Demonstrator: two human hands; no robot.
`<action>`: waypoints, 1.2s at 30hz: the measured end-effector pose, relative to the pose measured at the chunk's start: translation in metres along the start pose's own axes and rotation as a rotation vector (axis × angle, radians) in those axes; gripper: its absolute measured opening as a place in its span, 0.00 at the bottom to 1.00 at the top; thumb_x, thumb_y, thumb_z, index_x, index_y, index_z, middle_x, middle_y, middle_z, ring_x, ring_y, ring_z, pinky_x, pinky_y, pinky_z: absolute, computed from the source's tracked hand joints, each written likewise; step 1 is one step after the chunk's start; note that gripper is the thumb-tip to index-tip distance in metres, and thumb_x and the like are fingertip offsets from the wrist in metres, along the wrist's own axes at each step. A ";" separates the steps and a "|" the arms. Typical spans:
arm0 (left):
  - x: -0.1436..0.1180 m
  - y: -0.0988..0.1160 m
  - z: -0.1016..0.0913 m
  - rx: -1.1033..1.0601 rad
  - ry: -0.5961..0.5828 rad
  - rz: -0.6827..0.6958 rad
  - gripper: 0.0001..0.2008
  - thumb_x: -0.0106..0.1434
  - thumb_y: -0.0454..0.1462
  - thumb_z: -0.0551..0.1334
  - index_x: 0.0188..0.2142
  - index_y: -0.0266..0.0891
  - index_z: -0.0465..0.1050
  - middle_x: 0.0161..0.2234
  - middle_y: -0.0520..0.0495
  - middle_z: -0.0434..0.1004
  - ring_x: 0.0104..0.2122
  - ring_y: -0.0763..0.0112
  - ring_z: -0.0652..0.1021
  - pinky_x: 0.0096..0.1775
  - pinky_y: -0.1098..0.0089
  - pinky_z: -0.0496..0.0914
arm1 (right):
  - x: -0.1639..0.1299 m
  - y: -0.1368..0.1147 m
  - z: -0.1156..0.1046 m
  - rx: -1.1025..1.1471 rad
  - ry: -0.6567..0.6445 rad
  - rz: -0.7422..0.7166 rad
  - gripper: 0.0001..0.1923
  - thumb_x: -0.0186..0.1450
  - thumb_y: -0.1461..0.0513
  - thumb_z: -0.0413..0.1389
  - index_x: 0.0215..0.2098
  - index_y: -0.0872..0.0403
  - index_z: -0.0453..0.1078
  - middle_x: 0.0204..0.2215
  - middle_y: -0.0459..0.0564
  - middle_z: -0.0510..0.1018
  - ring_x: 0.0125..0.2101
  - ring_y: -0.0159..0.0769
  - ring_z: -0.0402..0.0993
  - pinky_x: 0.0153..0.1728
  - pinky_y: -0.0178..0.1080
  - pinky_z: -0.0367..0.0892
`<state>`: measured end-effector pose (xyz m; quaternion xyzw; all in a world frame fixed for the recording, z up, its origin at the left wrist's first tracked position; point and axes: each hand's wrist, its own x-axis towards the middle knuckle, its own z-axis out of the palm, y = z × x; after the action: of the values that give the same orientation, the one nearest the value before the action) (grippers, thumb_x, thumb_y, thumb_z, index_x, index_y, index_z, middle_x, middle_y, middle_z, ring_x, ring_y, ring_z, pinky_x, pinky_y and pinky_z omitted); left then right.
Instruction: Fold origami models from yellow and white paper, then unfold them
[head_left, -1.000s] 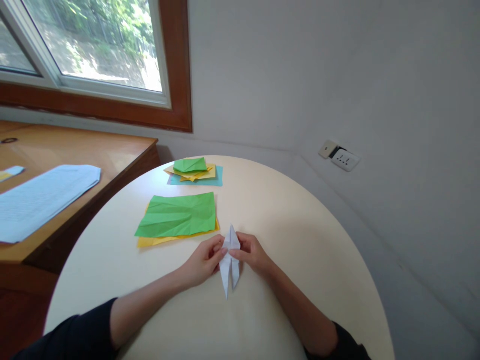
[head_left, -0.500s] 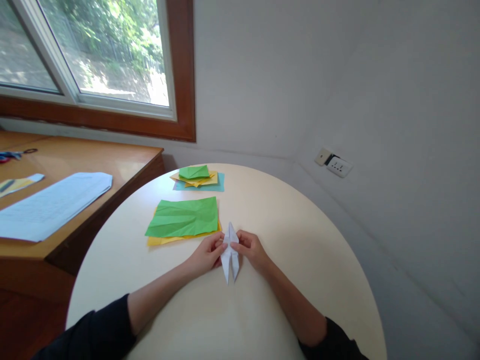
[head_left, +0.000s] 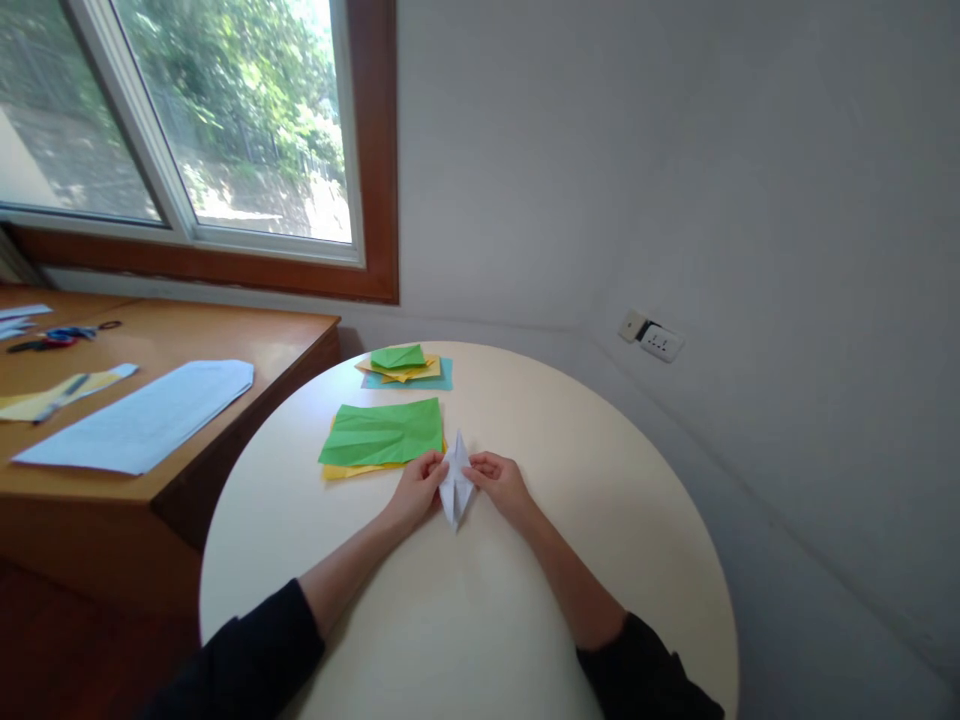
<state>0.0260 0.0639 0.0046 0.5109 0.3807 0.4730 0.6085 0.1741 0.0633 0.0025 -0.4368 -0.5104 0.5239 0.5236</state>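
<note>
A folded piece of white paper (head_left: 456, 488), narrow and pointed at both ends, is held between my two hands over the round table. My left hand (head_left: 418, 488) pinches its left edge, thumb on top. On the opposite edge, my right hand (head_left: 501, 482) grips with the thumb over the paper and the other fingers curled behind. The fingertips under the paper are partly hidden. Just beyond my left hand lies a creased green sheet (head_left: 386, 432) on top of yellow paper (head_left: 349, 472).
Farther back on the round table (head_left: 570, 560) sits a small pile of green, yellow and blue papers (head_left: 399, 358). To the left, a wooden desk (head_left: 300, 325) bears white sheets (head_left: 150, 415), scissors (head_left: 71, 335) and a pen (head_left: 61, 398). A wall socket (head_left: 661, 343) is at right.
The white paper's two separate lower points now lie together as one. The view has shifted left and slightly up, showing more of the desk; both hands keep hold of the paper.
</note>
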 end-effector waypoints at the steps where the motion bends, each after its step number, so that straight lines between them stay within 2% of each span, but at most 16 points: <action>1: 0.000 0.000 0.000 0.016 0.008 0.016 0.17 0.49 0.48 0.62 0.27 0.35 0.64 0.17 0.58 0.60 0.17 0.80 0.60 0.20 0.76 0.53 | 0.000 0.002 0.001 0.004 0.026 -0.013 0.18 0.42 0.53 0.65 0.25 0.55 0.69 0.18 0.43 0.73 0.20 0.29 0.66 0.23 0.33 0.61; 7: 0.003 -0.004 -0.004 0.175 0.058 0.166 0.13 0.50 0.45 0.61 0.25 0.35 0.67 0.21 0.53 0.67 0.23 0.75 0.66 0.27 0.73 0.59 | -0.002 0.011 0.003 -0.006 0.113 -0.084 0.19 0.41 0.53 0.65 0.26 0.56 0.69 0.16 0.42 0.71 0.19 0.28 0.65 0.23 0.34 0.61; 13: 0.000 -0.006 0.000 0.180 0.078 0.199 0.11 0.49 0.42 0.61 0.24 0.34 0.67 0.21 0.52 0.68 0.23 0.74 0.67 0.28 0.72 0.60 | -0.013 0.011 0.007 -0.009 0.193 -0.137 0.18 0.42 0.56 0.64 0.28 0.55 0.67 0.13 0.37 0.67 0.17 0.27 0.62 0.22 0.33 0.59; 19: -0.009 -0.009 0.008 0.233 0.218 0.258 0.08 0.51 0.39 0.60 0.25 0.34 0.67 0.16 0.55 0.62 0.19 0.77 0.63 0.23 0.74 0.57 | -0.020 0.008 0.013 -0.017 0.292 -0.156 0.16 0.43 0.55 0.63 0.25 0.56 0.66 0.15 0.42 0.71 0.19 0.30 0.67 0.24 0.34 0.62; 23: -0.015 -0.015 0.012 0.178 0.275 0.286 0.09 0.52 0.37 0.59 0.32 0.35 0.66 0.14 0.59 0.58 0.16 0.78 0.61 0.22 0.76 0.56 | -0.025 0.010 0.018 0.006 0.332 -0.170 0.15 0.43 0.57 0.63 0.24 0.56 0.68 0.17 0.44 0.73 0.21 0.31 0.69 0.25 0.34 0.64; 29: -0.024 -0.018 0.013 0.114 0.325 0.291 0.14 0.48 0.40 0.63 0.33 0.35 0.69 0.15 0.56 0.65 0.17 0.76 0.67 0.22 0.75 0.59 | -0.032 0.018 0.022 0.024 0.334 -0.228 0.16 0.43 0.59 0.62 0.31 0.57 0.72 0.20 0.45 0.75 0.22 0.31 0.70 0.25 0.34 0.65; 36: -0.038 -0.012 0.018 -0.084 0.239 0.221 0.22 0.40 0.42 0.69 0.33 0.34 0.67 0.21 0.47 0.75 0.21 0.68 0.75 0.25 0.71 0.66 | -0.045 0.020 0.026 -0.039 0.367 -0.307 0.17 0.44 0.61 0.61 0.34 0.56 0.75 0.27 0.49 0.78 0.26 0.33 0.71 0.26 0.35 0.67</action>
<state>0.0353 0.0220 -0.0048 0.4641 0.3718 0.6099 0.5238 0.1499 0.0182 -0.0181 -0.4519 -0.4771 0.3399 0.6727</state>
